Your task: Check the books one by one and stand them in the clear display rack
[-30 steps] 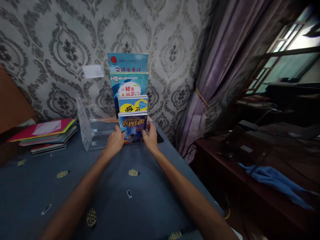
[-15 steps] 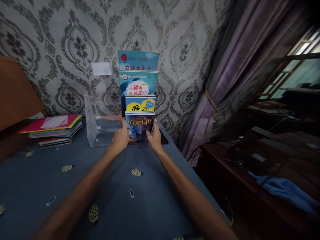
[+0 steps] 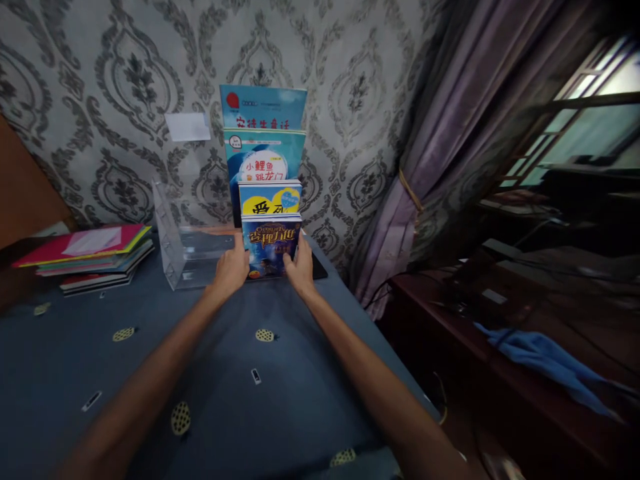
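Note:
A dark blue book (image 3: 271,245) with gold lettering stands upright in the front slot of a clear tiered stand (image 3: 176,248). My left hand (image 3: 231,270) grips its left edge and my right hand (image 3: 300,267) grips its right edge. Behind it stand a yellow book (image 3: 269,198), a teal book with a white circle (image 3: 263,163) and a light blue book (image 3: 263,108), each rising higher than the one in front.
A flat pile of colourful books (image 3: 85,257) lies at the left on the blue patterned tablecloth (image 3: 150,373). Patterned wallpaper and a purple curtain (image 3: 440,133) stand behind. A dark wooden desk with a blue cloth (image 3: 540,353) is at the right.
Both hands stay on the dark blue book's edges, and the book sits slightly higher and straighter in the stand. The camera has shifted a little.

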Demonstrator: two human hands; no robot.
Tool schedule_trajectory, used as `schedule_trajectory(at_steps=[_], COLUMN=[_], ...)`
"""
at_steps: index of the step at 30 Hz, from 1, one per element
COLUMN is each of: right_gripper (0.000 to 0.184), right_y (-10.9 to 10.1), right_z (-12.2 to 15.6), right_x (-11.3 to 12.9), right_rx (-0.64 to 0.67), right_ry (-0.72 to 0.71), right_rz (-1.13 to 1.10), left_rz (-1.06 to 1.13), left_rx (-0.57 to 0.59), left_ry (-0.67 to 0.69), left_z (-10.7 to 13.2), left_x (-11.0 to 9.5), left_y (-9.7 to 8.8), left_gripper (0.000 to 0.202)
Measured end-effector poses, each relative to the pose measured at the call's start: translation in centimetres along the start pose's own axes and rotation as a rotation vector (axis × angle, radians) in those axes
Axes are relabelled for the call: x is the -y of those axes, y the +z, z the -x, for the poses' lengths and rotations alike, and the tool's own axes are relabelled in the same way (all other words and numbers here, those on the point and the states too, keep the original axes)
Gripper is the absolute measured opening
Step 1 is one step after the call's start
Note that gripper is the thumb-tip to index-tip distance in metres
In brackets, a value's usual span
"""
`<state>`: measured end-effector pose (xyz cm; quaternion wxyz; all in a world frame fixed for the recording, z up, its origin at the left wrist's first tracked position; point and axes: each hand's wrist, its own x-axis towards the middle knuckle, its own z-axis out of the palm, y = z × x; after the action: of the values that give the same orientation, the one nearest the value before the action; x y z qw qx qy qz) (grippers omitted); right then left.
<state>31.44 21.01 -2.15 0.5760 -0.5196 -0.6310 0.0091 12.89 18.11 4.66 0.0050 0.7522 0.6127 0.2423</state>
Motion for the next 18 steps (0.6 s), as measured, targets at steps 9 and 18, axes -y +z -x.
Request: schedule_trajectory(at_steps=[9,18], right_gripper=[0.076,0.074], right_y=[-0.1,-0.1], right_z=[0.2,1.2], right_x=[-0.1,-0.6], right_rx=[0.002,-0.001], right_ry=[-0.003,-0.021], right_rz=[0.003,0.003], left_rz=[-0.026,-0.049], left_rx=[0.035,0.083], left_ry=[-0.023,-0.022], left_z=[0.0,0.5], left_x=[-0.4,-0.2], left_y=[0.1,0.2], left_gripper=[0.030,0.038])
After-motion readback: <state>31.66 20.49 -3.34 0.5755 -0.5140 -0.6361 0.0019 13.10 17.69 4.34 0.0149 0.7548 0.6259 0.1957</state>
